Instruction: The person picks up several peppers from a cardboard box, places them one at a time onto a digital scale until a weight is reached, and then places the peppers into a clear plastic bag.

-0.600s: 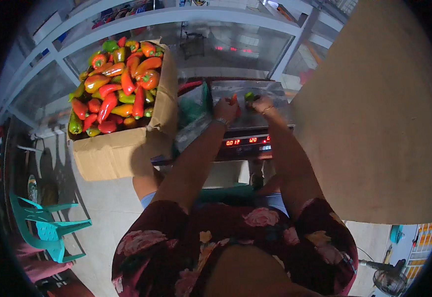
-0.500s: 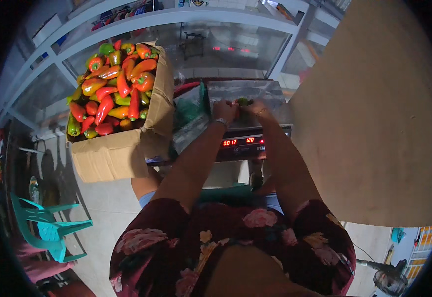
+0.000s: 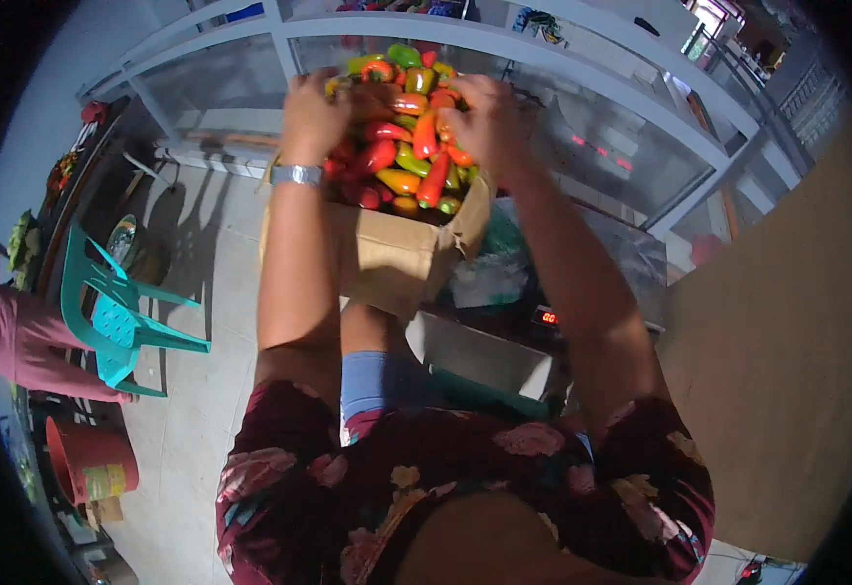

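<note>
Head view: red, orange and green peppers lay heaped in a cardboard box. The left hand was over the box's left edge, the right hand over its right edge, both at the peppers; I could not tell whether either grip was pinching any. A scale stood right of the box.

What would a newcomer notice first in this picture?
Most likely the heap of shiny red, orange and green peppers in the cardboard box, with the left hand and right hand at its two sides. Next, perhaps, the turquoise chair on the floor at the left, or the large brown board at the right.
</note>
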`<state>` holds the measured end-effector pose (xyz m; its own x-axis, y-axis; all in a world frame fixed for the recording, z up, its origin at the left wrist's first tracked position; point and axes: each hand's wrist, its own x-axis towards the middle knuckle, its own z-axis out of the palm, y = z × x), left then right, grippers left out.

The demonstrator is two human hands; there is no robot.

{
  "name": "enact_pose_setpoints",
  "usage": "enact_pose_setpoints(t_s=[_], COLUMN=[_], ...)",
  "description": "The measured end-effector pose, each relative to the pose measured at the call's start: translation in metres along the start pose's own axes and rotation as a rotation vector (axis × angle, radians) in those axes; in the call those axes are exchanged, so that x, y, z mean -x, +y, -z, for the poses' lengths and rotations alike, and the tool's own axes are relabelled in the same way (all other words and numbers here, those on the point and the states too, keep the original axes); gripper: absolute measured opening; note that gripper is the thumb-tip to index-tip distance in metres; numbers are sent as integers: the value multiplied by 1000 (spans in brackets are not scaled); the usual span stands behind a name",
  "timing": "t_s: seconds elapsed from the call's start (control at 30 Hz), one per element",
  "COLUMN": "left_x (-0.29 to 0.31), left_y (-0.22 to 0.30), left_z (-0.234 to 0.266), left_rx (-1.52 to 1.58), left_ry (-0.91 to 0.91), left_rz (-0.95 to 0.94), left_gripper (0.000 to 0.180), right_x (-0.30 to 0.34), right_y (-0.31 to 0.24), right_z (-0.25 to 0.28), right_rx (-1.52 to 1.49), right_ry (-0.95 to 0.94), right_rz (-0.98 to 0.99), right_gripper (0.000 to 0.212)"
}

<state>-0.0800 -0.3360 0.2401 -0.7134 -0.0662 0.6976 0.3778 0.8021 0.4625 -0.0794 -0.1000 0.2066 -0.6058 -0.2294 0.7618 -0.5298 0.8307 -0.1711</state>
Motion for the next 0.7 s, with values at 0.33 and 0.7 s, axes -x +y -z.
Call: enact_pose_setpoints(t_s=[0.33,0.7], left_x=[26,24], left_y=[-64,-56], left_z=[-12,-9], left_rx=[-271,-215], left_ry=[-80,61], left_rz=[106,167], left_gripper=[43,49], right_x=[-26,185], right_y=[-78,158], right_z=[-74,158], right_rx=[-31,-34], right_ry=[-54,-384], right_rz=[-73,-1051], right_gripper=[53,42])
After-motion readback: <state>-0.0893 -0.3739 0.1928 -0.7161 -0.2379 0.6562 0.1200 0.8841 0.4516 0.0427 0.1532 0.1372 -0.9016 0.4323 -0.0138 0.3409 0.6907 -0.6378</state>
